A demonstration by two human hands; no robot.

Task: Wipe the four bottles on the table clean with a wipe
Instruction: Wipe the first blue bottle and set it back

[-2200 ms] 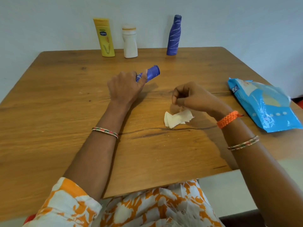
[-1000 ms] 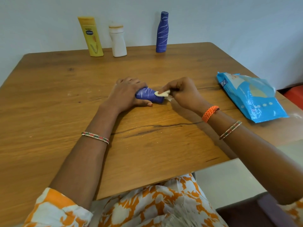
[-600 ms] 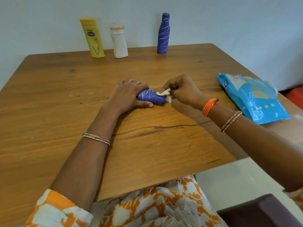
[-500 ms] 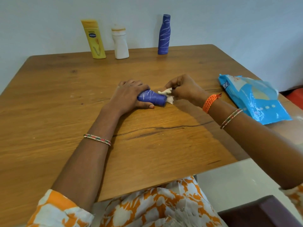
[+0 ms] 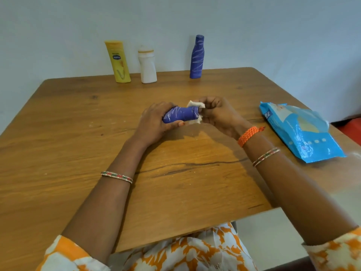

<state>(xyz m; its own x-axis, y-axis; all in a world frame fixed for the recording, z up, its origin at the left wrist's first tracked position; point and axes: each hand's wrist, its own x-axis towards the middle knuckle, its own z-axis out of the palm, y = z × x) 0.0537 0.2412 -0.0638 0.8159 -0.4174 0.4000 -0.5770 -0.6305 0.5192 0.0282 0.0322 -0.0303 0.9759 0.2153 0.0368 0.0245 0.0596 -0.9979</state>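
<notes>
left hand (image 5: 154, 124) grips blue bottle (image 5: 180, 115), base hidden in palm | right hand (image 5: 216, 112) pinches wipe (image 5: 196, 104) round its cap, wipe mostly covered | counter (image 5: 58, 143) mid

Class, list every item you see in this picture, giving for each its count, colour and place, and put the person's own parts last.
Held bottle: one, dark blue with white streaks, lying sideways in the hands at mid table.
Wipe: one, white, bunched around the held bottle's right end.
Yellow bottle: one, yellow, upright at the far edge, leftmost.
White bottle: one, white, upright beside the yellow bottle.
Standing blue bottle: one, dark blue, upright at the far edge, rightmost.
Wipes packet: one, light blue, flat on the table's right side.
Table: one, brown wood.
Left hand: grips the held bottle.
Right hand: pinches the wipe.
</notes>
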